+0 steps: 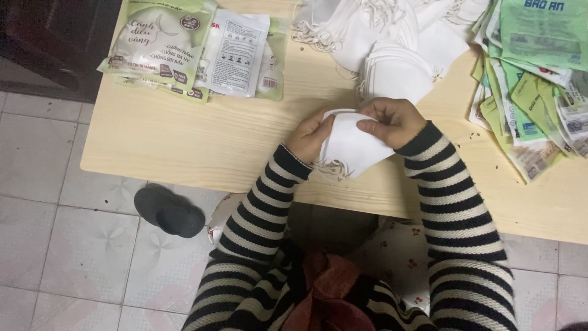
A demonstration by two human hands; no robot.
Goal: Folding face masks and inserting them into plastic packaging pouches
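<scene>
Both hands, left hand (311, 136) and right hand (392, 120), grip white mask (353, 146) over pale wood surface (202, 141); mask pile (392, 43) beyond hands; grey tiled floor (55, 245) below-left, dark slipper (169, 211).

Mask (352, 144) between both hands on table (214, 141); mask stack (392, 70) behind, packets (196, 52) far left, wrappers (533, 79) right.

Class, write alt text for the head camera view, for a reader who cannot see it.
Two hands, the left hand and the right hand, in striped sleeves hold a folded white face mask over a pale wooden table. A pile of white masks lies behind, green packets to the right, sealed packets to the left, and a dark slipper on the tiled floor.
</scene>
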